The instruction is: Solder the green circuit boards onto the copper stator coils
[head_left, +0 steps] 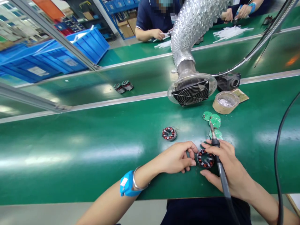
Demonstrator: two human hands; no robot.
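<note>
stator (205,158) with copper windings lies on the green bench top (70,150), between the two hands and touching both. far left of the stator, past the bench, blue crates (47,59). up-left of the stator on the belt behind, two small wound parts (123,86) side by side. left hand (177,157), blue wrist strap (126,183) and a metal bangle on its wrist, fingers curled, tips pinching the stator's left edge. a second stator (169,133) sits just up-left of the held stator, apart from it. right hand (226,165) closed around a soldering iron (217,153), tip pointing up and away from the stator toward green round circuit boards (213,122) lying just above the stator. further above the stator, fume extractor fan (191,90) on a silver flexible duct. right of the fan, up-right of the stator, tape roll (225,102). black cable (280,147) hangs well right of the stator. other people's hands at work on the far bench behind the stator.
</note>
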